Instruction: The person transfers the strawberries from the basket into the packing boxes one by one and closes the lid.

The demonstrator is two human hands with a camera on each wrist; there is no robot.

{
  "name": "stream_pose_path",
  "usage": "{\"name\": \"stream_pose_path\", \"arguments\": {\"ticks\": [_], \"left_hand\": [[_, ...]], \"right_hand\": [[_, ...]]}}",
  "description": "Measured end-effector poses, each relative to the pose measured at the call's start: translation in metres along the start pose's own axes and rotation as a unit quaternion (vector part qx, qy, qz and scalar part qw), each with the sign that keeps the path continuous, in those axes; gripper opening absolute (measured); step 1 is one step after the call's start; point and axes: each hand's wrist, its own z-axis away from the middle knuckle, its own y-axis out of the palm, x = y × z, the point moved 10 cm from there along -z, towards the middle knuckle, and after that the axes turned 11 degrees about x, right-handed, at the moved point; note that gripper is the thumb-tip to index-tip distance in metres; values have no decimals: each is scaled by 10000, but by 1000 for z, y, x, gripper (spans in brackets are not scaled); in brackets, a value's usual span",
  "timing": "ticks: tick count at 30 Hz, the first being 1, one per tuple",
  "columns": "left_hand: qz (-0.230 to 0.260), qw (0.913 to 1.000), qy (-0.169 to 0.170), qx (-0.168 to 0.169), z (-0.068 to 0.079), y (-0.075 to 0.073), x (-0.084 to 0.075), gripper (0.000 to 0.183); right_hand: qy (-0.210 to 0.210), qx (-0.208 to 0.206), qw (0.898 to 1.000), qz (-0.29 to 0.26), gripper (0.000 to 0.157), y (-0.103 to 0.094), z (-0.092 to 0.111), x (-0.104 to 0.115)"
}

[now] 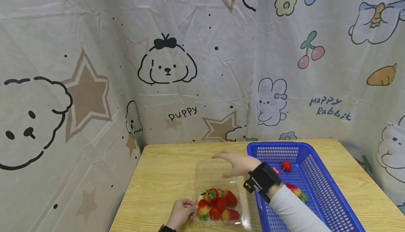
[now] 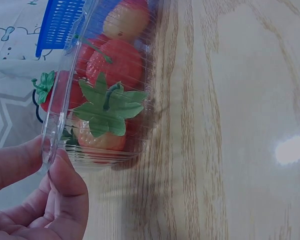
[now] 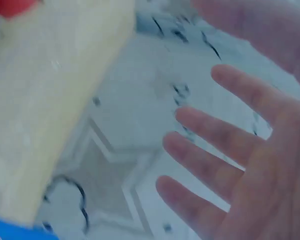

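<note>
"What sits before you?"

"A clear plastic box (image 1: 241,204) on the wooden table (image 1: 164,175), toward the near edge, just left of the blue basket (image 1: 278,143)."

"What is in it?"

"Red strawberries (image 1: 230,197), some with pale yellow patches, crowded against a round red tomato (image 1: 212,195) with a green, star-shaped top. The box's clear flap (image 1: 211,171) lies back on the far side."

"And your fingers?"

"My left hand (image 1: 182,211) pinches the box's left rim, close to the near corner: thumb on one side of the plastic, bent index finger on the other, the remaining fingers curled in below. My right hand (image 1: 238,163) has hold of nothing; its fingers are spread well apart, over the right part of the flap. Whether any fingertip brushes the plastic, I cannot tell."

"What is on that arm?"

"A black device (image 1: 265,179) strapped round the wrist, then a white sleeve (image 1: 297,211) that crosses above the basket."

"Anything inside the basket?"

"A round red fruit (image 1: 286,165) near the far end, and a red-and-yellow strawberry (image 1: 293,189) with green leaves, partly behind my sleeve."

"And farther off?"

"A whitish curtain (image 1: 221,95) beyond the table, printed with a puppy (image 1: 167,79) and a rabbit (image 1: 271,110), among other drawings."
</note>
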Motion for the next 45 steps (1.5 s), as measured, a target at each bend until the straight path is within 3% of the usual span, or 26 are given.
{"name": "stream_pose_path", "arguments": {"ticks": [5, 10, 16, 22, 26, 35, 40, 45], "left_hand": [[-49, 10000, -56, 7, 0, 0, -1, 13], [-75, 9999, -85, -11, -1, 0, -1, 12], [-63, 9999, -106, -14, -1, 0, 1, 12], [-7, 9999, -147, 6, -1, -1, 1, 14], [-7, 9998, -219, 19, -1, -1, 3, 14], [-12, 9997, -240, 0, -2, 0, 4, 13], [-12, 9998, -185, -26, -3, 0, 5, 13], [6, 9997, -226, -2, -3, -1, 6, 11]], "right_hand": [[141, -1206, 9924, 214, 70, -48, 31, -20], [763, -2234, 9708, 432, 72, -70, 59, -59], [1370, -3252, 9342, 536, 76, -73, 89, -111], [1976, -3955, 8967, 228, 80, -52, 112, -163], [2334, -3966, 8878, -5, 77, -32, 122, -193], [3224, -2902, 8986, -655, 72, 19, 120, -252], [3582, -2385, 8981, -904, 70, 41, 117, -268], [3668, -2009, 9039, -898, 66, 53, 117, -269]]}}
